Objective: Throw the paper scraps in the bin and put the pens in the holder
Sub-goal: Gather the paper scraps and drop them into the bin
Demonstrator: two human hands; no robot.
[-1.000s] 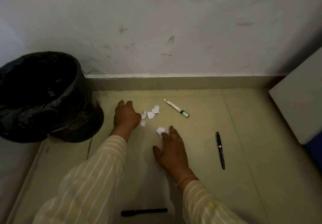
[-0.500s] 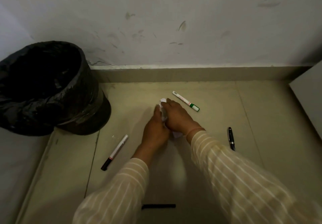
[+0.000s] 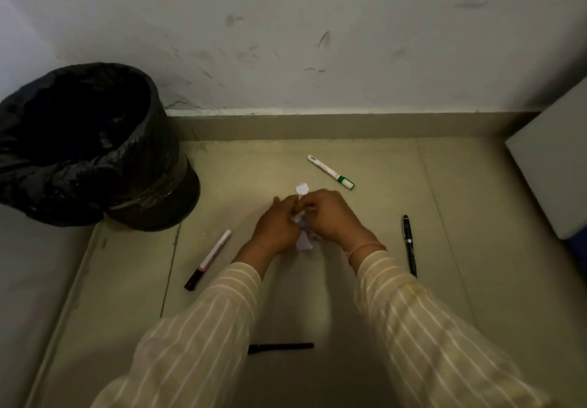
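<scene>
White paper scraps [image 3: 303, 236] are bunched between my two hands on the floor. My left hand [image 3: 278, 228] and my right hand [image 3: 333, 215] press together around them, with one scrap [image 3: 301, 189] sticking out above the fingers. A white marker with a green cap [image 3: 330, 172] lies beyond my hands. Left of them lies a white marker with a dark cap [image 3: 208, 260]. A black pen [image 3: 409, 244] is to the right, and another black pen [image 3: 281, 348] lies between my sleeves. The bin [image 3: 85, 141], lined with a black bag, stands at the left. No pen holder is in view.
A scuffed white wall [image 3: 317, 42] and its skirting close off the far side. A pale grey box or cabinet [image 3: 552, 166] stands at the right edge. The floor is beige tile.
My hands came together from apart, gathering the scattered scraps into one bunch. The left arm shifted, uncovering the dark-capped marker. The view moved slightly.
</scene>
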